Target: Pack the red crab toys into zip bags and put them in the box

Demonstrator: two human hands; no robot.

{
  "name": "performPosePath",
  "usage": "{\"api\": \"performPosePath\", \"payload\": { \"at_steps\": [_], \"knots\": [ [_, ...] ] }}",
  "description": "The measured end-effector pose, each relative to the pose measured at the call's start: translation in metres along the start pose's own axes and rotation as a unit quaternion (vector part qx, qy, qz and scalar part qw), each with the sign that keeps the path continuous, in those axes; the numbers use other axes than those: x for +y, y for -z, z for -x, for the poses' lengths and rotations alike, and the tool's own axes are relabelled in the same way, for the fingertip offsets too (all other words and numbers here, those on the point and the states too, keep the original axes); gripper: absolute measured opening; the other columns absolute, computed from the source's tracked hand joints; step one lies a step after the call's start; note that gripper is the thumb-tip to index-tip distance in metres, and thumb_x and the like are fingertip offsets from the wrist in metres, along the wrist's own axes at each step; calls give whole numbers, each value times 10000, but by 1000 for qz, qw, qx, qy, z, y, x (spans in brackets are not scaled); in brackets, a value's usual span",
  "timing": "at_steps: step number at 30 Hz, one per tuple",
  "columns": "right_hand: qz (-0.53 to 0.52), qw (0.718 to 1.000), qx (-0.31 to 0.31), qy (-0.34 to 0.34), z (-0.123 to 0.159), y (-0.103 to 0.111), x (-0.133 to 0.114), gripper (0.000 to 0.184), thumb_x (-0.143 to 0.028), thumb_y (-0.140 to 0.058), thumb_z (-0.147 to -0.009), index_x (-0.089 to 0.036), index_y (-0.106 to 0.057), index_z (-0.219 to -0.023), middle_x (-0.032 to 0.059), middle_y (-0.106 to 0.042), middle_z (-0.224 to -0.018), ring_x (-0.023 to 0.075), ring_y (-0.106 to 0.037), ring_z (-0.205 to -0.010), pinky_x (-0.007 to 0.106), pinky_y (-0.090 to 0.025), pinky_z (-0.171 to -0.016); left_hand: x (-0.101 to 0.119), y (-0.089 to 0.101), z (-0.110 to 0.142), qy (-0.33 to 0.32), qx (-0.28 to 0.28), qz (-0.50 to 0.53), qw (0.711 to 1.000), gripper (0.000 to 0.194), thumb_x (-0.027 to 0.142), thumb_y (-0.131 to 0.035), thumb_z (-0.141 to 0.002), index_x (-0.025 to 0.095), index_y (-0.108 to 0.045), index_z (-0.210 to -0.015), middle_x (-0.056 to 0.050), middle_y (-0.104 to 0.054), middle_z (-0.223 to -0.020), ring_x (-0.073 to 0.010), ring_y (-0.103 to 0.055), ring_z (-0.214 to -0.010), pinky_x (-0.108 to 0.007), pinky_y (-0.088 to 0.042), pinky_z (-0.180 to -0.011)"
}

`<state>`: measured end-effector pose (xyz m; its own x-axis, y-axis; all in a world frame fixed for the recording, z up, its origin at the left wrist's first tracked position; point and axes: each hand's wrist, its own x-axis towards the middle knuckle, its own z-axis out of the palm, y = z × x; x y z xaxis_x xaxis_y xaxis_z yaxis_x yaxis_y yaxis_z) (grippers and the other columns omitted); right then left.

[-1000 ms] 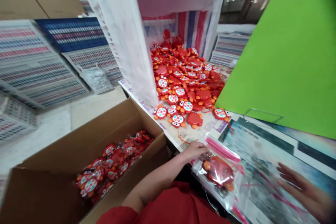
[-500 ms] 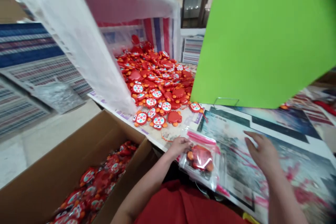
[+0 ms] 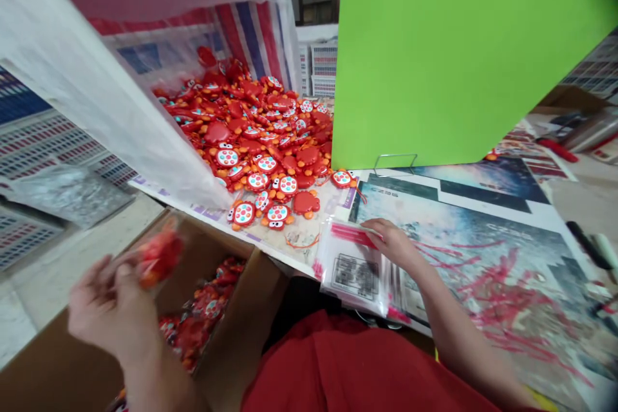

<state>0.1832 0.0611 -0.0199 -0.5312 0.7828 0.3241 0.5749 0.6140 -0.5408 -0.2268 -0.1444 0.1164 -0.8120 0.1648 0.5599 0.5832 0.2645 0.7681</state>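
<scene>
My left hand [image 3: 116, 299] grips a clear bag by its edge, with a red and orange crab-shaped toy [image 3: 161, 256] inside, slightly blurred. It is held above the open cardboard box [image 3: 43, 364], where more bagged red toys [image 3: 193, 328] lie. On the right, my right hand [image 3: 393, 243] pinches the pink-striped top edge of a clear zip bag [image 3: 355, 273], uppermost on a stack of bags at the table's front edge. Black print shows on that bag. A large heap of loose red toys [image 3: 261, 122] spreads out beyond both hands.
A white-lined striped sack [image 3: 91, 77] lies open around the heap. An upright green board [image 3: 434, 58] stands behind the bags on a wire stand [image 3: 396, 164]. Pink strips [image 3: 506, 296] are scattered over the printed table cover. Baskets [image 3: 58, 141] are stacked at the left.
My left hand has carried the bagged toy leftward from the bag stack to above the box. My right hand has moved left onto the top zip bag. The view has shifted.
</scene>
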Motion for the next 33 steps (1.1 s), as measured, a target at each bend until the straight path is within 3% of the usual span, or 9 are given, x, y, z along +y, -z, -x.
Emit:
{"api": "performPosePath", "payload": {
  "at_steps": [4, 7, 11, 14, 17, 22, 26, 29, 33],
  "knots": [
    [-37, 999, -11, 21, -1, -19, -13, 314, -278, -445, -947, -222, -693, -1131, 110, -684, -1118, 251, -632, -1035, 430, -509, -944, 1, -8, 13, -181, 5, -82, 980, 367, 298, -574, -872, 270, -611, -1237, -55, -617, -1322, -321, -528, -1256, -565, -372, -1096],
    [-60, 998, -12, 26, 2, -21, -23, 305, -291, -459, -951, -239, -687, -1147, 106, -684, -1137, 254, -627, -1050, 440, -505, -950, 7, -67, 46, -180, -209, -39, 960, 329, 282, -527, -896, 185, -623, -1195, -125, -661, -1183, -298, -579, -1155, -501, -441, -1022],
    [-79, 996, -26, 17, 13, -10, -33, 288, -306, -465, -960, -244, -685, -1136, 97, -693, -1123, 249, -638, -1042, 429, -509, -936, 19, -168, 99, -235, -451, 29, 861, 438, 291, -570, -882, 156, -547, -1297, -163, -571, -1342, -303, -494, -1281, -452, -360, -1107],
    [-91, 996, -24, -3, 25, -1, -33, 277, -306, -475, -958, -238, -684, -1128, 93, -693, -1130, 247, -635, -1067, 421, -500, -949, 24, -225, 132, -232, -525, -7, 819, 636, 332, -678, -814, 120, -475, -1378, -220, -379, -1513, -393, -297, -1424, -529, -246, -1156],
    [-104, 994, -10, -37, 38, 7, -26, 273, -321, -488, -952, -235, -681, -1124, 90, -697, -1116, 249, -640, -1059, 418, -501, -938, 23, -254, 146, -212, -530, -41, 820, 672, 261, -709, -776, 105, -470, -1384, -248, -302, -1548, -443, -244, -1432, -584, -198, -1149],
    [-149, 985, 9, -90, 45, 8, -18, 290, -379, -514, -929, -227, -691, -1101, 90, -706, -1047, 246, -659, -957, 407, -526, -867, 23, -259, 137, -89, -526, 104, 839, 421, 184, -563, -856, 147, -552, -1276, -179, -576, -1326, -313, -518, -1259, -465, -385, -1078],
    [-268, 952, 13, -146, 30, -5, -28, 406, -453, -586, -882, -228, -631, -1218, 87, -698, -1063, 240, -669, -933, 400, -548, -840, 37, -230, 141, 136, -606, 273, 734, 458, 388, -683, -780, 184, -569, -1174, -112, -625, -1209, -256, -642, -1009, -378, -568, -771],
    [-448, 870, -16, -206, 15, -17, -41, 582, -561, -581, -885, -235, -490, -1360, 74, -707, -985, 189, -686, -768, 322, -575, -681, 53, -197, 155, 203, -670, 327, 635, 510, 488, -718, -737, 161, -578, -1104, -113, -658, -1112, -250, -649, -940, -349, -567, -707],
    [-658, 690, -109, -280, 4, -25, -51, 805, -782, -175, -904, -141, -590, -1159, 125, -725, -839, 150, -651, -564, 235, -527, -484, 71, -166, 167, 156, -706, 337, 602, 499, 476, -724, -758, 153, -588, -1113, -90, -676, -1085, -234, -625, -1005, -345, -516, -875]
  ]
}}
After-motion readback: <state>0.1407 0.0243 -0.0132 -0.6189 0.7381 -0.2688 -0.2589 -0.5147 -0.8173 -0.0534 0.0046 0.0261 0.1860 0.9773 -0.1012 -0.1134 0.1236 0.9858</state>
